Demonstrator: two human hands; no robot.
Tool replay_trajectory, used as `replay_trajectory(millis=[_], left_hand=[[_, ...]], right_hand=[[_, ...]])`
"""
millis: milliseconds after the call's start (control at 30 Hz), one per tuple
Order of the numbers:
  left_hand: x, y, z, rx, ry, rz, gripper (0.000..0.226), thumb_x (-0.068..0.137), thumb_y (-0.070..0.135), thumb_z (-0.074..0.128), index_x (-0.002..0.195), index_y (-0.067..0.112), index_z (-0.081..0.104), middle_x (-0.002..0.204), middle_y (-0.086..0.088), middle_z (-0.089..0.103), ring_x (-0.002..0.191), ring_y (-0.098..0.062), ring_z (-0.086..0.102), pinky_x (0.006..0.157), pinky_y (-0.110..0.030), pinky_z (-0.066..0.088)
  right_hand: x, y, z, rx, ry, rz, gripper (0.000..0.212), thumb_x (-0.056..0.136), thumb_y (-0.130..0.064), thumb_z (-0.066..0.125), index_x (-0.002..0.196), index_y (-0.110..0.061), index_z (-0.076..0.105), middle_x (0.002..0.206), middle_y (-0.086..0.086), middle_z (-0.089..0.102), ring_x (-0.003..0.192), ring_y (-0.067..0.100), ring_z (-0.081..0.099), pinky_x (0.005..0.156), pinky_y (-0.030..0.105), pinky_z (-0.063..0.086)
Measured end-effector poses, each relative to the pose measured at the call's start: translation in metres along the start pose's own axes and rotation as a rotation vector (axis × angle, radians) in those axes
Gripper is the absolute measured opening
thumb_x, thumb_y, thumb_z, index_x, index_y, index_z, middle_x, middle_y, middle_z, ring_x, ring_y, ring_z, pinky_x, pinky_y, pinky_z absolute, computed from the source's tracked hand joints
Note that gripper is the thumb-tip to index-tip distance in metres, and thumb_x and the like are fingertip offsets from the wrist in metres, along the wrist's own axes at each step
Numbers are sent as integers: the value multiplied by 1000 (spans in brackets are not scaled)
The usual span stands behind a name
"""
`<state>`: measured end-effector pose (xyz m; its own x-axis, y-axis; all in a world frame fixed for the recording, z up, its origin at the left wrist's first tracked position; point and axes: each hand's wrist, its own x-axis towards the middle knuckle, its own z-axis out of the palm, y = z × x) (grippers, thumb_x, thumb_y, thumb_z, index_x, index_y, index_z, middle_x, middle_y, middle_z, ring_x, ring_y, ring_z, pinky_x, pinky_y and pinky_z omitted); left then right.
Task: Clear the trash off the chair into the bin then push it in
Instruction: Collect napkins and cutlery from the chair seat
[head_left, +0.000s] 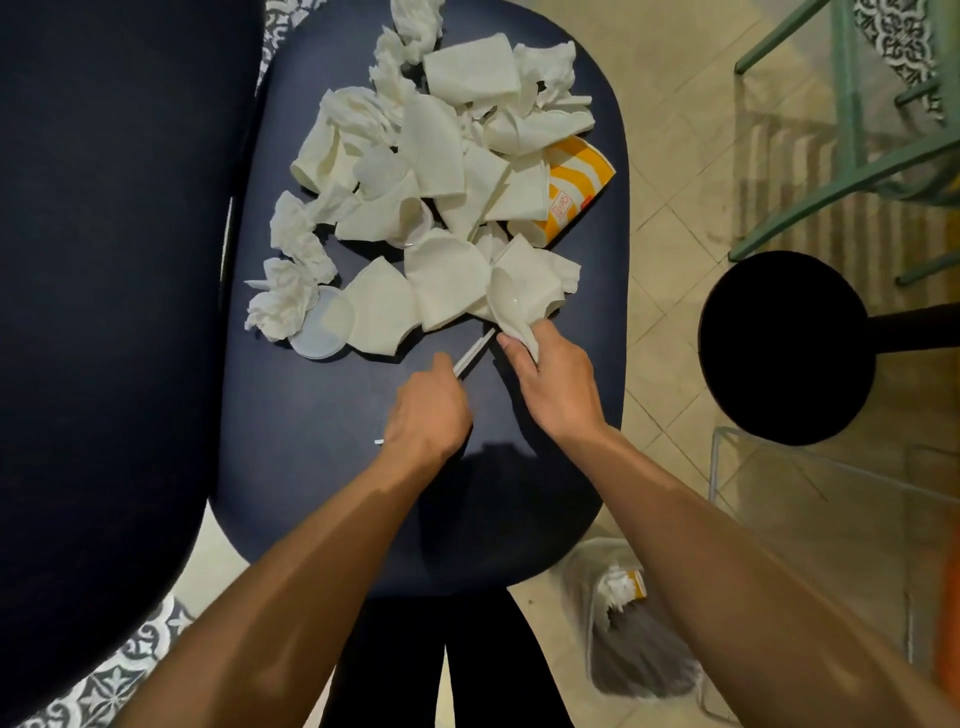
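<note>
clearly mid-clearing: right hand (553, 382) pinches a napkin (519, 306) at frame centre, left hand (428, 415) closes on a plastic utensil (475, 353); trash pile (436, 182) covers the chair seat (322, 457). next, carry both to the bin (631, 639), lower right.

Both bare arms are stretched forward, side by side. The left hand (428, 410) is turned palm down, its fingers curled around a thin white stick. The right hand (553, 384) is closed, with a white napkin pinched in its fingers.

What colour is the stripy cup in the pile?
The cup is orange and white, with wavy stripes. The head view shows it best.
</note>
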<state>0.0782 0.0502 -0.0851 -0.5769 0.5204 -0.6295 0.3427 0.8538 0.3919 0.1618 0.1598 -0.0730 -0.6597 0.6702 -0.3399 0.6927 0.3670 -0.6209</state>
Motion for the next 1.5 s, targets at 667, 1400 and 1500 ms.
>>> replay_trajectory(millis=[667, 1400, 1500], left_hand=[[6, -79, -71, 114, 409, 9, 44, 81, 15, 63, 121, 18, 47, 119, -9, 47, 83, -40, 56, 63, -37, 35], [-25, -90, -66, -67, 679, 81, 21, 81, 28, 65, 93, 11, 60, 82, -8, 64, 66, -34, 59, 58, -38, 46], [-35, -95, -66, -117, 711, 36, 19, 83, 29, 59, 94, 13, 58, 82, -8, 63, 68, -33, 58, 60, -37, 43]], right_hand=[[21, -71, 42, 30, -104, -146, 32, 95, -37, 47, 85, -7, 47, 68, 2, 51, 68, 25, 51, 60, 38, 40], [36, -86, 54, 14, -177, -197, 26, 94, -27, 53, 78, -13, 39, 59, -11, 38, 53, 5, 36, 50, 10, 32], [42, -101, 65, 71, -170, -176, 19, 91, -30, 57, 85, -14, 50, 64, -14, 46, 61, 8, 47, 53, 16, 31]])
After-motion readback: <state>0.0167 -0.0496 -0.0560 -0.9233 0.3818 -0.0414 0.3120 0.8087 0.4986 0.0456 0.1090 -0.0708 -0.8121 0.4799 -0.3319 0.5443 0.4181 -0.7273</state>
